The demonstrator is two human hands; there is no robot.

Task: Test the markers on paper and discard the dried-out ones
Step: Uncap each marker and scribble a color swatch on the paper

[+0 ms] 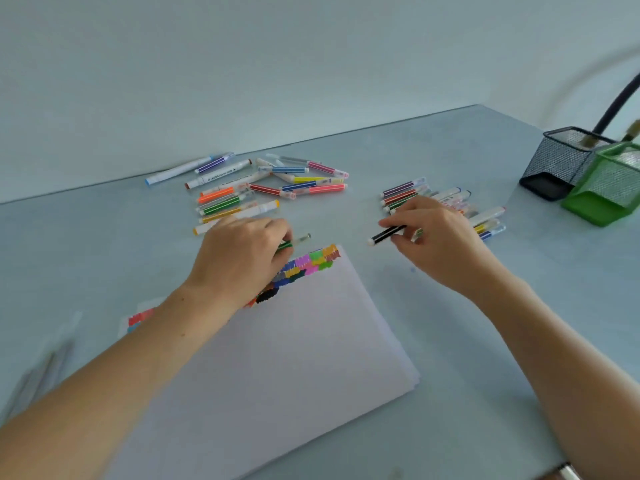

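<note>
The left hand lies at the far edge of the paper, its fingers curled around a green marker whose clear capped end sticks out to the right, past the knuckles. The right hand hovers over the counter a little to the right of the paper, with its fingers pinching a black marker near the middle. That marker points left and slightly toward the person, and its white end is just above the counter surface, apart from the paper.

The paper is a small stack of white sheets lying at an angle in the middle of the counter. A band of coloured scribbles runs along its far edge, partly hidden under the left wrist, in pink, green, yellow, blue, orange and black.

Beyond the left hand lies a loose pile of markers in many colours, some thick and white-bodied, some thin and striped. A second, tighter group of markers lies behind and under the right hand, reaching out to its right side.

At the far right of the counter stand a black mesh holder and, touching it, a green mesh holder. A dark curved tube rises behind them.
</note>
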